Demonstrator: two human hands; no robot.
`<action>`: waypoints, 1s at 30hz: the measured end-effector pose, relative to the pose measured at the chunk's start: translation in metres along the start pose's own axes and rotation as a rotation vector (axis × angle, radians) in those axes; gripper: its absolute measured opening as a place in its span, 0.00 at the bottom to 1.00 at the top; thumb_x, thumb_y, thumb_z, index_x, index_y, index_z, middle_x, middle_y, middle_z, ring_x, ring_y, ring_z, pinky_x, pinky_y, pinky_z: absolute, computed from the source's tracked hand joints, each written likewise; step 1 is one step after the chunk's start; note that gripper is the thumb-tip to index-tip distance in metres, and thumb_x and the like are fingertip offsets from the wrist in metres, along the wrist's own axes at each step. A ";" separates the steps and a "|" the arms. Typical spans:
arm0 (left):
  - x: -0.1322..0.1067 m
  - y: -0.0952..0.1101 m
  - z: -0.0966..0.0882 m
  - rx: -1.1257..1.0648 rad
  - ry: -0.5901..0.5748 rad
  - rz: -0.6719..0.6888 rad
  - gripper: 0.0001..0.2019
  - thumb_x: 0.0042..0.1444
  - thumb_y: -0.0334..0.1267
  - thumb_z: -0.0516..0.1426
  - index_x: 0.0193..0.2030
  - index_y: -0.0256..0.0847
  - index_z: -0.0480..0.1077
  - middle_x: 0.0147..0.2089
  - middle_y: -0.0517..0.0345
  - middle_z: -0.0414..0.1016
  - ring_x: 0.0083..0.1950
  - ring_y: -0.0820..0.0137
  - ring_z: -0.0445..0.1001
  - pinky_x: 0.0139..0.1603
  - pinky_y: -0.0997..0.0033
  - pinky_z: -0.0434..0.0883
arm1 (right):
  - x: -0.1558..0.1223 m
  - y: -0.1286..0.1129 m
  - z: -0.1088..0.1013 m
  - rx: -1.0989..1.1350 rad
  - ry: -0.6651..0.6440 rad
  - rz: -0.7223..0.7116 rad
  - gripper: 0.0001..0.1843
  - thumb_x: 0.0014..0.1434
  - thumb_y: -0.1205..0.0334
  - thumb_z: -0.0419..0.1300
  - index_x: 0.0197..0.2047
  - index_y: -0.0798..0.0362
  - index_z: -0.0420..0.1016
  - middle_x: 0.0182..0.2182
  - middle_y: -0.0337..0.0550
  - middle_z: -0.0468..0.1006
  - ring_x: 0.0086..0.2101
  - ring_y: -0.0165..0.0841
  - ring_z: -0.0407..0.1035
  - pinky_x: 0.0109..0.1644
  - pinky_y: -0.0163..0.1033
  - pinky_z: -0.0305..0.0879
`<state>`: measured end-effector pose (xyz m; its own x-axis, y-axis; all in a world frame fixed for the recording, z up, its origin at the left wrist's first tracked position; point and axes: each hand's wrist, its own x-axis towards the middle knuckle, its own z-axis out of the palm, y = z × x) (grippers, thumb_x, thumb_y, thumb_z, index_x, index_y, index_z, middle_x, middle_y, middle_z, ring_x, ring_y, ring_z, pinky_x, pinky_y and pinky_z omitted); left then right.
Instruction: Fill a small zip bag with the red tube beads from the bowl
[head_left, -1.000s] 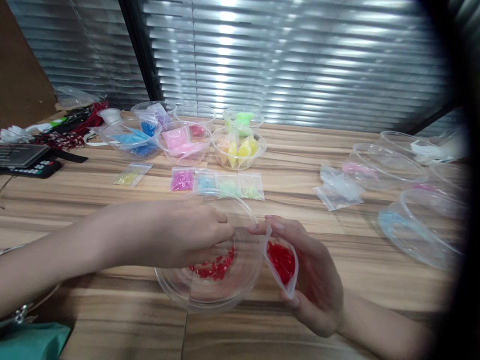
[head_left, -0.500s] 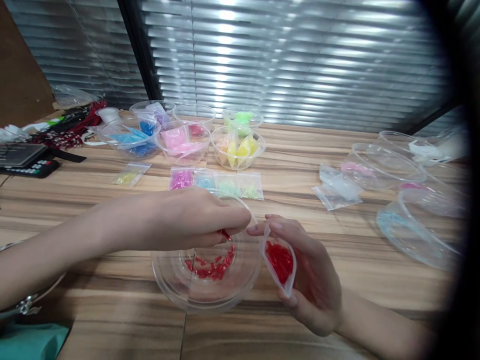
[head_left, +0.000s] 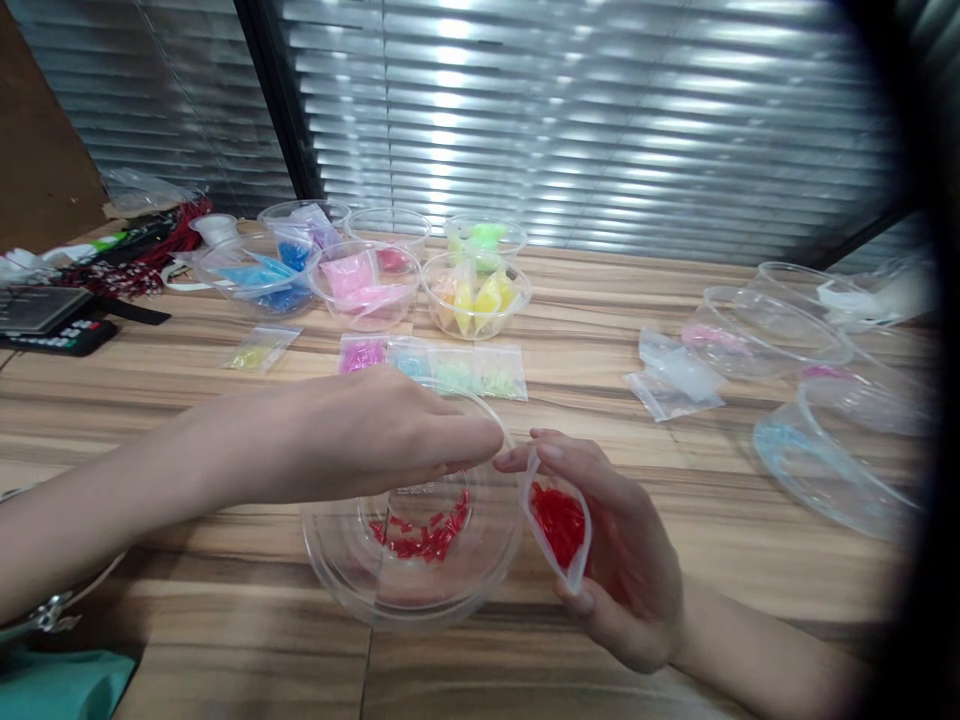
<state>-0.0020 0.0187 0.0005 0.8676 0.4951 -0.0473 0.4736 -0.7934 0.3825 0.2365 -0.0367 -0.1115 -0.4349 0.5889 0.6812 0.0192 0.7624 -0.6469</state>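
My left hand (head_left: 390,440) stretched over the clear bowl (head_left: 337,570), fingers pinched together, my right hand (head_left: 622,560) beside the bowl, palm up, fingers curled

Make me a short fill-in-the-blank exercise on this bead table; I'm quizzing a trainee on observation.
1. The beads in the clear bowl under the left hand are ____.
2. The right hand holds a small plastic ____ of red beads.
3. The table is made of ____.

Missing words: red; bag; wood
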 end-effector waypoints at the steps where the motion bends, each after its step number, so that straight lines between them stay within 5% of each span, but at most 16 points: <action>1: 0.000 0.001 0.000 -0.008 0.004 -0.003 0.11 0.63 0.24 0.49 0.33 0.40 0.68 0.27 0.66 0.70 0.24 0.79 0.63 0.23 0.80 0.53 | 0.000 0.000 0.000 -0.007 0.001 -0.001 0.40 0.57 0.58 0.61 0.70 0.52 0.54 0.54 0.51 0.71 0.53 0.46 0.67 0.62 0.56 0.60; 7: 0.000 0.008 -0.003 -0.153 0.041 0.041 0.16 0.65 0.24 0.46 0.29 0.39 0.67 0.26 0.65 0.69 0.25 0.80 0.66 0.24 0.83 0.60 | 0.001 -0.002 -0.001 -0.034 -0.004 0.016 0.39 0.59 0.57 0.61 0.70 0.50 0.54 0.56 0.49 0.70 0.55 0.45 0.65 0.65 0.53 0.57; 12: -0.003 0.015 -0.004 -0.313 0.078 -0.081 0.20 0.70 0.37 0.45 0.27 0.40 0.67 0.24 0.64 0.71 0.23 0.79 0.69 0.20 0.84 0.63 | -0.001 -0.003 0.003 0.015 0.041 0.031 0.41 0.57 0.60 0.62 0.71 0.48 0.52 0.56 0.48 0.71 0.55 0.44 0.65 0.63 0.53 0.60; 18: -0.006 0.020 0.002 -0.062 0.447 0.200 0.07 0.66 0.31 0.54 0.42 0.42 0.73 0.36 0.61 0.79 0.34 0.78 0.76 0.36 0.83 0.71 | -0.007 -0.002 0.005 0.004 0.080 0.103 0.41 0.59 0.59 0.62 0.71 0.46 0.49 0.58 0.50 0.69 0.56 0.45 0.66 0.65 0.58 0.60; 27: -0.008 0.021 0.007 -0.104 0.387 0.280 0.09 0.67 0.29 0.52 0.47 0.41 0.73 0.43 0.57 0.80 0.41 0.75 0.78 0.41 0.81 0.74 | 0.001 -0.004 0.001 -0.021 0.050 0.066 0.42 0.55 0.62 0.65 0.70 0.49 0.53 0.55 0.51 0.71 0.55 0.46 0.65 0.63 0.54 0.61; 30: -0.009 0.023 0.011 -0.144 0.399 0.196 0.08 0.66 0.31 0.54 0.48 0.44 0.72 0.42 0.59 0.80 0.40 0.74 0.78 0.41 0.81 0.74 | 0.002 -0.002 0.000 -0.009 0.035 0.041 0.43 0.54 0.64 0.64 0.70 0.50 0.53 0.56 0.49 0.70 0.56 0.45 0.63 0.63 0.52 0.60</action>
<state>0.0031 -0.0078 -0.0008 0.7989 0.4607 0.3866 0.2564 -0.8424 0.4741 0.2354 -0.0374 -0.1086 -0.4022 0.6284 0.6659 0.0444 0.7398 -0.6713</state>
